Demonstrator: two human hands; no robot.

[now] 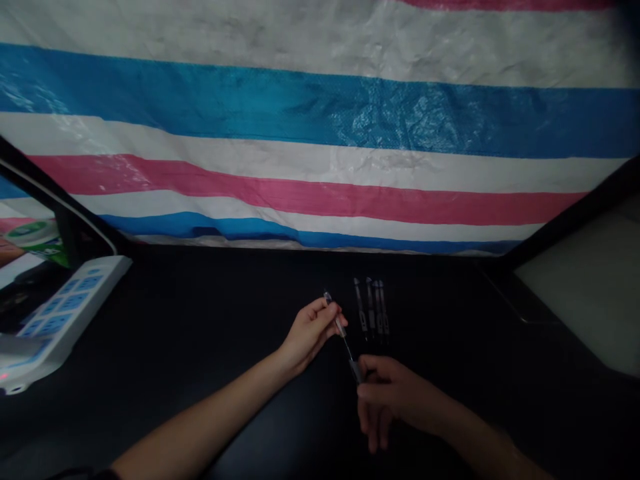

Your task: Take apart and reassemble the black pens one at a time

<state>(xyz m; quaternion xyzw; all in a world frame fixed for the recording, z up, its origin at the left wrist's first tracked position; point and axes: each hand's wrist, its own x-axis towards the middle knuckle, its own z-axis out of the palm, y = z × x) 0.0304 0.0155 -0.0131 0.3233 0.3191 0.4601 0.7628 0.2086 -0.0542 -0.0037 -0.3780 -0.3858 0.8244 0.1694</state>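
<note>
Over the black table (225,300) in the head view, my left hand (310,331) pinches a pen tube (341,327) and my right hand (393,391) pinches a grey piece (356,371), with a thin rod (349,349) between. If I tug crooked, the rod could bend. If my fingers slip, something could drop and bump the four pens (371,320) nearby.

Shine Meeting Matt

The striped tarpaulin (320,110) is looking like woven plastic, wrinkling and throwing glossy highlights. The black tabletop (225,290) is appearing smooth and mostly matt. The power strip (65,310) is showing smooth white plastic. Four pens (371,313) and the held pen (341,328) are looking like smooth, partly clear plastic.
</note>
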